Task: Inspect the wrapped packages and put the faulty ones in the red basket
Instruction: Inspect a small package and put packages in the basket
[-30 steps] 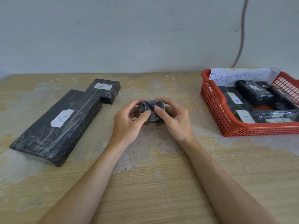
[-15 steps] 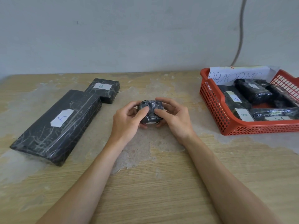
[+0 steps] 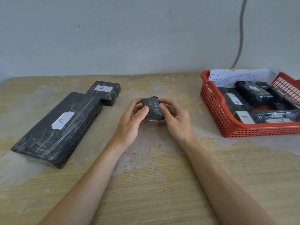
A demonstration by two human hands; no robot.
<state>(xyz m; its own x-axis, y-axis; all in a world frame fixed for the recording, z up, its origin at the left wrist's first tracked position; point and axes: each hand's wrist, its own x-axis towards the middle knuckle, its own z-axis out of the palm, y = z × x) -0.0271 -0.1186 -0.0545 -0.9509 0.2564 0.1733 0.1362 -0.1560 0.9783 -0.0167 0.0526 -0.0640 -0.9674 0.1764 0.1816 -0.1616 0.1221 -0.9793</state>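
Observation:
A small black wrapped package (image 3: 153,109) is held just above the middle of the table. My left hand (image 3: 132,124) grips its left side with the thumb on top. My right hand (image 3: 176,122) grips its right side, fingers curled behind it. A bit of white shows under the package's near edge. The red basket (image 3: 215,111) stands at the right and holds several black wrapped packages with white labels.
A long black package labelled A (image 3: 58,127) lies at the left, with a smaller package labelled B (image 3: 105,91) touching its far end. A white paper sign (image 3: 240,77) leans in the basket's back. A grey cable (image 3: 240,38) hangs down the wall.
Both hands have turned the small package, so it now stands more on end with a narrower face toward me. The hands stayed at the table's middle.

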